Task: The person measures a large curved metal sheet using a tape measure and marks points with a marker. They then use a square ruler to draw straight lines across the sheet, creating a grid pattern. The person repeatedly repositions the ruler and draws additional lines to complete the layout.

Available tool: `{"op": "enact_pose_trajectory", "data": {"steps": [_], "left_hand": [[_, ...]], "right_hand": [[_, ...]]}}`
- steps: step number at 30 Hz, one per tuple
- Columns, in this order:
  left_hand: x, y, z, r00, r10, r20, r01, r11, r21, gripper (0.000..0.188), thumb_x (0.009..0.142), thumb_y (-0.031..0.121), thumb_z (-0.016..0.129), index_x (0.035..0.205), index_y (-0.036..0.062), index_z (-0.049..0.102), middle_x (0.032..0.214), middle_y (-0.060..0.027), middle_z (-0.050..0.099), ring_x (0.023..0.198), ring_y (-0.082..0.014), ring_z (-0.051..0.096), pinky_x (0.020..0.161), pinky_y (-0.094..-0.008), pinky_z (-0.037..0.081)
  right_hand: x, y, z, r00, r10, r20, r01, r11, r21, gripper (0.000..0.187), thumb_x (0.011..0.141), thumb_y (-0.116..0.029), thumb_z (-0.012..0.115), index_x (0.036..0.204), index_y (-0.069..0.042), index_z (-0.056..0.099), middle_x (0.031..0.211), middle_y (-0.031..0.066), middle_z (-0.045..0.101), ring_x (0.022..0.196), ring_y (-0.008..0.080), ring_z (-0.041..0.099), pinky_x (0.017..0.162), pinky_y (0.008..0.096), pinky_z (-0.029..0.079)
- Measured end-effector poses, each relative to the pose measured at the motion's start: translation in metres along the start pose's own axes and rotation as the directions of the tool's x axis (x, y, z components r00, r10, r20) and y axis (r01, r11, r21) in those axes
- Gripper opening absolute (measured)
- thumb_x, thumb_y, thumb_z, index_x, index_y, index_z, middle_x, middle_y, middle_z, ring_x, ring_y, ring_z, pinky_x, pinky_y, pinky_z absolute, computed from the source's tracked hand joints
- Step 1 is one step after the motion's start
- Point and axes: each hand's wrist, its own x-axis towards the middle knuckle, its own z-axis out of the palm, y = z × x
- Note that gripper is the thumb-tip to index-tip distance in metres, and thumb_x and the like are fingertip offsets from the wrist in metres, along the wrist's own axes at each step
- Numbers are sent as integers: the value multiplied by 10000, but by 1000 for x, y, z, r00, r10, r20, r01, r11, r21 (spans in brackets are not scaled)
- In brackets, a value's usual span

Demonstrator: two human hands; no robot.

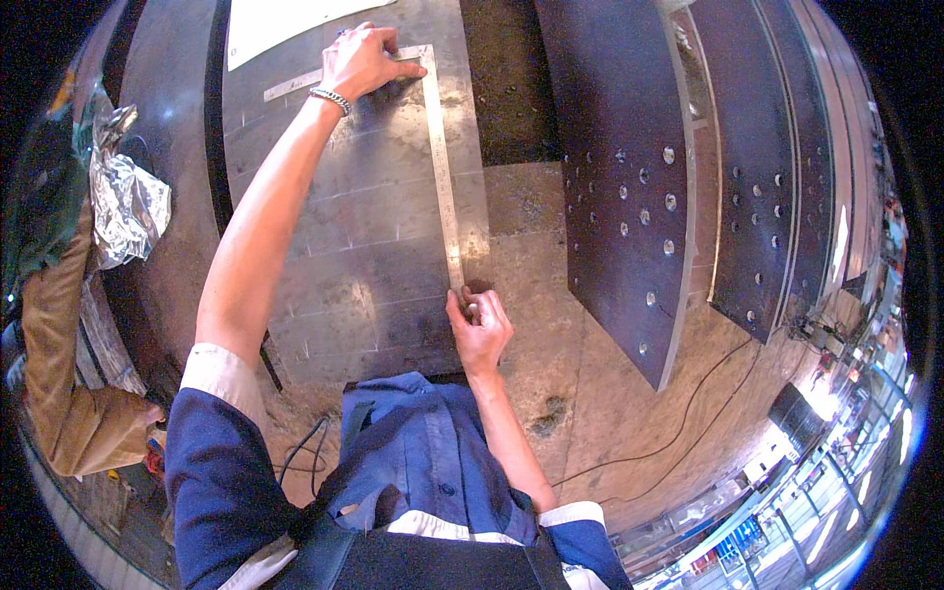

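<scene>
Before us, a grey steel plate [364,246] is lying flat; along its right side a pale L-shaped metal square [442,167] is running its long arm near-to-far, left hand [362,61] gripping its far corner, right hand [482,331] pinching its near tip.

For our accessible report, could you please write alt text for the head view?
The left hand holds the corner of an L-square on a metal plate; the right hand touches its long leg's near end. Holed plates stand at right.
</scene>
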Motion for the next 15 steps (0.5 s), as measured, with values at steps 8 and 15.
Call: {"op": "enact_pose_trajectory", "data": {"steps": [8,15], "left_hand": [[-2,6,-7,999,-28,21,28,1000,10,606,681,672,815,931,125,744,1036,-104,715,1018,-318,695,859,-459,562],[-1,-8,-11,992,129,-11,-129,991,-33,243,821,352,777,888,125,723,1018,-56,707,986,-294,694,817,-446,552]], "right_hand": [[2,-1,-1,1000,17,14,-17,1000,14,221,836,-206,835,818,-55,674,809,84,680,683,237,703,589,346,540],[2,-4,2,1000,0,-17,0,999,40,200,822,-127,846,816,-6,686,741,74,619,587,153,541,534,300,444]]}}
